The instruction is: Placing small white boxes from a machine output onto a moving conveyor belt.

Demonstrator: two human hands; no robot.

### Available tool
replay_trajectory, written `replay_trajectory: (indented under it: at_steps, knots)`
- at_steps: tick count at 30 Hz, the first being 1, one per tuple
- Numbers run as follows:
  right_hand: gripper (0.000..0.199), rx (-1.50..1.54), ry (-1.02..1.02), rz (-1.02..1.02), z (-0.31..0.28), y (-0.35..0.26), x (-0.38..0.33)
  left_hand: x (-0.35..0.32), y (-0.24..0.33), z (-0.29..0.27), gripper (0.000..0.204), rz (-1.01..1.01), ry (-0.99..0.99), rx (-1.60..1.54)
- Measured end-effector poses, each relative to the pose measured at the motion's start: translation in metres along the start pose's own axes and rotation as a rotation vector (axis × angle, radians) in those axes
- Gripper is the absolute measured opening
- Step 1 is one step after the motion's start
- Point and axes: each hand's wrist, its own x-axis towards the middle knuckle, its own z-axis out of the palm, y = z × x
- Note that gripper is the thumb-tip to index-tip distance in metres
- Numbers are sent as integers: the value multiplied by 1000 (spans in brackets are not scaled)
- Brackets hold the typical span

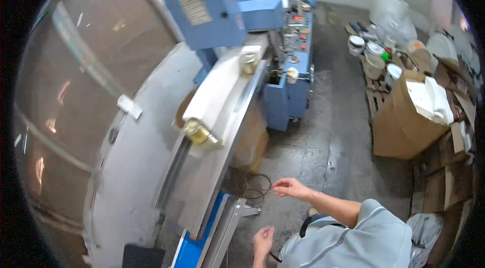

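Metal table [191,185] stands near the left grip [263,240] and right grip [285,188], both unclenched.

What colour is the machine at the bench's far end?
The machine is mostly blue; head view.

Live from my end, no readable lettering: the pale label [195,9] on the blue cabinet [218,28] shows rows of dark marks, all too blurred for me to read
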Motion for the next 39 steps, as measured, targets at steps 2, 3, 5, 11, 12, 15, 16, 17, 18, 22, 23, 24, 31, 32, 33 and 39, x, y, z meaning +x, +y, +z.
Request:
replay_trajectory:
  at_steps: [2,3,5,11,12,15,16,17,18,22,23,24,31,32,33,39]
  knots:
    - [34,-68,12,24,-68,-10,6,26,48,57,25,-40,-88,12]
    - [35,2,68,47,-95,-15,5,44,57,83,26,-5,-132,65]
    - [36,58,120,45,-148,-29,5,78,72,124,29,-36,-232,77]
    - [35,126,358,33,-287,-77,6,187,104,219,43,101,-429,299]
    - [34,113,412,17,-309,-81,7,214,103,237,45,183,-467,343]
    - [33,131,565,58,-375,-73,9,275,163,294,48,84,-608,475]
    - [32,145,600,68,-396,-69,12,301,163,312,46,66,-651,423]
    - [31,156,619,81,-415,-59,18,326,164,325,47,91,-655,403]
    - [29,114,639,138,-439,-56,17,361,164,346,47,94,-692,390]
    - [34,-75,757,301,-513,-99,27,447,270,439,52,220,-748,645]
    - [34,-59,751,262,-533,-119,37,473,285,454,53,304,-782,500]
    - [34,-39,740,220,-555,-135,43,495,301,472,52,301,-790,498]
    - [39,-39,871,38,-714,-256,150,601,445,532,51,386,-756,485]
    - [39,-36,860,20,-738,-272,171,612,457,536,52,374,-730,519]
    - [38,-32,845,4,-762,-288,194,627,460,538,52,344,-721,562]
    - [31,15,617,-49,-905,-404,340,664,467,547,51,323,-494,711]
